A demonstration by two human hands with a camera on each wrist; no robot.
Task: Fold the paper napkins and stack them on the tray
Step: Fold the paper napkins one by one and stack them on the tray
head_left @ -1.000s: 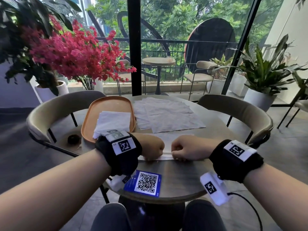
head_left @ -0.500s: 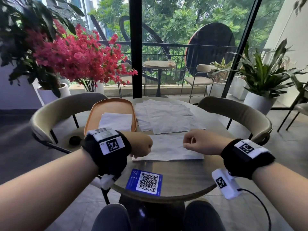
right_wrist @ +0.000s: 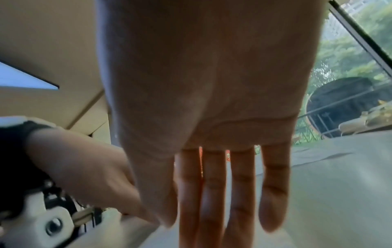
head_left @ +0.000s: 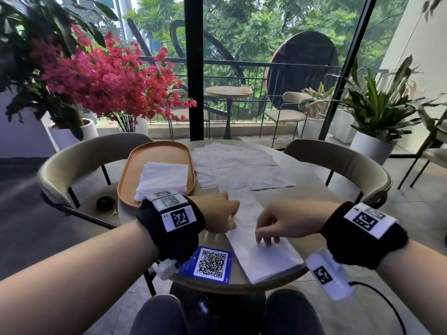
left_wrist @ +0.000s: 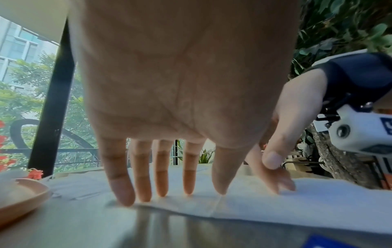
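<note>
A white napkin (head_left: 263,259), folded into a long strip, lies on the round table (head_left: 312,189) and runs from the front edge away from me. My left hand (head_left: 223,215) presses its left side with straight fingers (left_wrist: 161,189) whose tips rest on the paper (left_wrist: 318,201). My right hand (head_left: 267,238) touches the strip's middle from the right, fingers (right_wrist: 273,209) straight. An orange tray (head_left: 154,151) at the left holds a stack of folded napkins (head_left: 164,175). Several unfolded napkins (head_left: 242,165) lie spread behind the strip.
A blue QR card (head_left: 210,262) lies at the table's front edge, left of the strip. Beige chairs stand at the left (head_left: 79,155) and right (head_left: 343,160); a small black object (head_left: 105,203) sits on the left seat. Potted plants line the window.
Both hands were fists pressing a crease across the napkin. They lifted apart, and the napkin now lies lengthwise away from me under straight fingers.
</note>
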